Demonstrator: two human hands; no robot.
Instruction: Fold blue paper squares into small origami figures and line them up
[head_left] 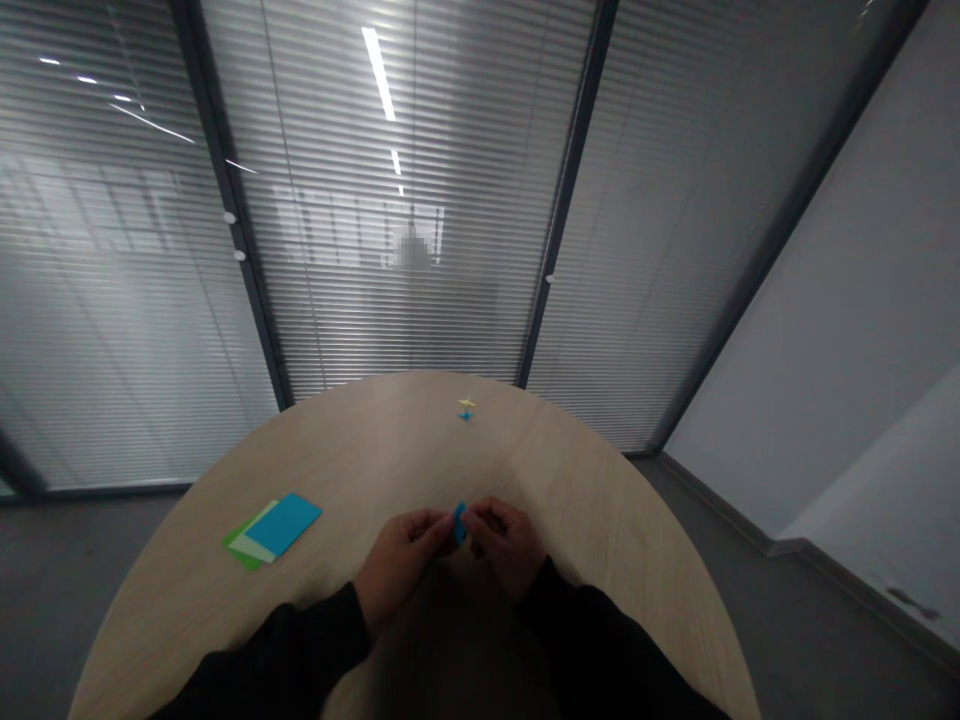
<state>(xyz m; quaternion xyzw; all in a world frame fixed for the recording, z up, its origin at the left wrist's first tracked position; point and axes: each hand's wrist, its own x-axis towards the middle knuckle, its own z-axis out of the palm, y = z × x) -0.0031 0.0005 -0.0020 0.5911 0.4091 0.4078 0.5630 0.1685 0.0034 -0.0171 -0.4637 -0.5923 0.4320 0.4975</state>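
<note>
Between my two hands is a small folded piece of blue paper (459, 522), held a little above the near part of the table. My left hand (409, 555) pinches its left side between thumb and fingers. From the other side, my right hand (506, 540) grips it with thumb and curled fingertips. The fingers cover part of the paper, so its full folded shape is hidden. Left of my hands lie sheets of paper, a blue sheet (289, 522) on top of pale green and green ones (244, 550).
Toward the far edge of the round wooden table (360, 430) stand two small folded paper figures, one yellow (466, 402) and one blue (466, 415). Behind the table rises a glass partition with blinds (405, 320). A white wall (847, 330) is on the right.
</note>
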